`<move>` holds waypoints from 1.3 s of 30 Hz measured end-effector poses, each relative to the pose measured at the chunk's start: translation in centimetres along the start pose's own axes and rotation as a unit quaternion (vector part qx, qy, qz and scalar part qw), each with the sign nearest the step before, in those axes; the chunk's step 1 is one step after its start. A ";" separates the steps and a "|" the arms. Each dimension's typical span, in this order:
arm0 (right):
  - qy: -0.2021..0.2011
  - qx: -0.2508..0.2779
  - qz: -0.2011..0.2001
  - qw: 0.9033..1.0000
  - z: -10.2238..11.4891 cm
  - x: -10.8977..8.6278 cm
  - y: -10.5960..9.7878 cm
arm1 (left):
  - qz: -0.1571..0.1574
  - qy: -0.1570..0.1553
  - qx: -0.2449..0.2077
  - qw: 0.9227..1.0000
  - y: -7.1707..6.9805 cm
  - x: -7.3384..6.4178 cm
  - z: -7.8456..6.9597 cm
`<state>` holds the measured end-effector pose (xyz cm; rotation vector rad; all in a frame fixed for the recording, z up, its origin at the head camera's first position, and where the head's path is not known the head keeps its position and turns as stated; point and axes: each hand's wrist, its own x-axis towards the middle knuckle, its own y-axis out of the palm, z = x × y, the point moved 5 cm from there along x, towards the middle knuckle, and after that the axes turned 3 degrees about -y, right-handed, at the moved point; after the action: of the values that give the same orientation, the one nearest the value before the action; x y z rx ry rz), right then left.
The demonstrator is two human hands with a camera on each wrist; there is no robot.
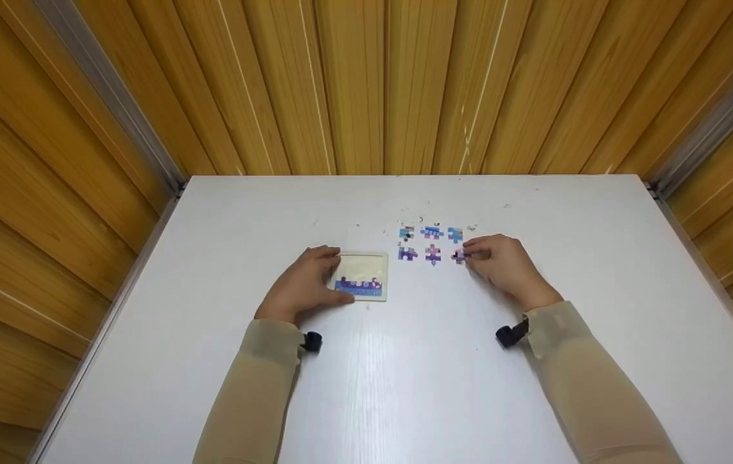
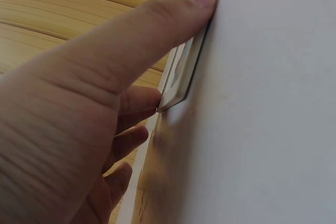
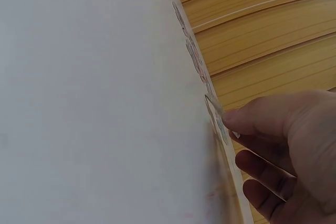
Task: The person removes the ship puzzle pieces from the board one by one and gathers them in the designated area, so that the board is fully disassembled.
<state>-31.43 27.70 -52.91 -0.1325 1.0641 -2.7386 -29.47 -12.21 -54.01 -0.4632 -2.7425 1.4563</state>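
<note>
A pale square puzzle frame (image 1: 387, 277) lies on the table, with a strip of joined purple and blue pieces (image 1: 358, 287) along its near side. My left hand (image 1: 302, 283) holds the frame by its left part, thumb at the near edge and fingers at the far edge; the left wrist view shows the thumb (image 2: 157, 30) on the rim. To the right, my right hand (image 1: 505, 267) pinches a purple-pink jigsaw piece (image 1: 458, 256) between thumb and fingertips. In the right wrist view that piece (image 3: 214, 103) is tilted, one edge raised off the table.
Several loose jigsaw pieces stand in two rows beside the frame, among them a blue one (image 1: 432, 232), a light-blue one (image 1: 455, 234) and a pink-purple one (image 1: 432, 254). Small dark marks dot the white table (image 1: 366, 386) behind them. A wood-patterned wall (image 1: 353, 90) rises at the back.
</note>
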 end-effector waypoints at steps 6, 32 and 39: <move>0.001 0.003 0.005 1.000 -0.1 0.1 0.2 | 0.001 -0.005 -0.005 1.000 0.0 0.1 0.0; -0.015 -0.013 0.003 1.000 -0.1 0.5 0.6 | 0.000 -0.008 -0.016 1.000 -0.2 -0.1 -0.1; -0.010 -0.014 0.000 1.000 0.1 0.5 0.7 | -0.001 -0.009 -0.013 1.000 -0.1 0.0 0.0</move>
<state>-31.84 27.05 -53.32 -0.1645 1.0963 -2.7179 -29.46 -12.24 -53.96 -0.4511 -2.7777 1.4329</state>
